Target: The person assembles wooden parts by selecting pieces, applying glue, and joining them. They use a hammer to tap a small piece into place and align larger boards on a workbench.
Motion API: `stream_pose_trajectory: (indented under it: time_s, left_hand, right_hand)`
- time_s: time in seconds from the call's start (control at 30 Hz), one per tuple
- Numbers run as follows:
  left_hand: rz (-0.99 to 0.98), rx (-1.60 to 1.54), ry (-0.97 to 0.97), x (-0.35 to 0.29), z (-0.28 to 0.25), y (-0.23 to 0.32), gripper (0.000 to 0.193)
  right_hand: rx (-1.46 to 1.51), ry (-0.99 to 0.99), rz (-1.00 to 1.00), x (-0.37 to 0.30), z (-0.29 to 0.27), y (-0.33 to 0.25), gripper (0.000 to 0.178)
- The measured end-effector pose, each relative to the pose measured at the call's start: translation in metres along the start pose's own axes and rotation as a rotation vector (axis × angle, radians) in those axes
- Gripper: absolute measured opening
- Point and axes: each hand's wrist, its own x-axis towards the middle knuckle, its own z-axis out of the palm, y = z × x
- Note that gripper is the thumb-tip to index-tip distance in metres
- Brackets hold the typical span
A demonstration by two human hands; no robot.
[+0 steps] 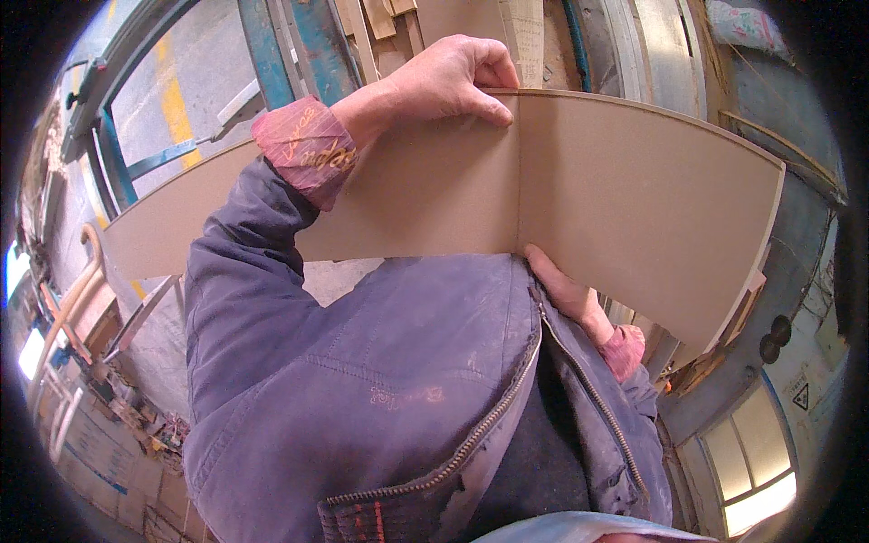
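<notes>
Two flat brown panels, like fibreboard, meet along a straight seam in front of my chest: a left panel and a right panel. At the far end of the seam, my left hand pinches the panels' far edge, thumb on the face and other fingers curled behind it. My right hand grips the near edge at the seam's other end. Its thumb side shows, while its remaining fingers are hidden beneath the panels. Whether the panels are joined at the seam, I cannot tell.
Beyond the panels stand blue metal machine beams and lengths of wood. A curved wooden piece is at the left, above scattered scrap. At the right are a grey wall and a bright window.
</notes>
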Motion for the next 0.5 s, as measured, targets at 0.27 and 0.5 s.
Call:
stream_pose_trajectory:
  time_s: [0.27,0.5]
  left_hand:
    - [0.028,-0.062,-0.077,0.0007,-0.0008,-0.0032,0.041]
    - [0.017,0.008,0.006,0.0009,0.0003,0.003,0.056]
  right_hand:
    - [0.059,-0.005,0.0,-0.0014,-0.0006,0.0013,0.032]
    - [0.079,0.009,0.014,-0.0016,-0.0012,0.0019,0.032]
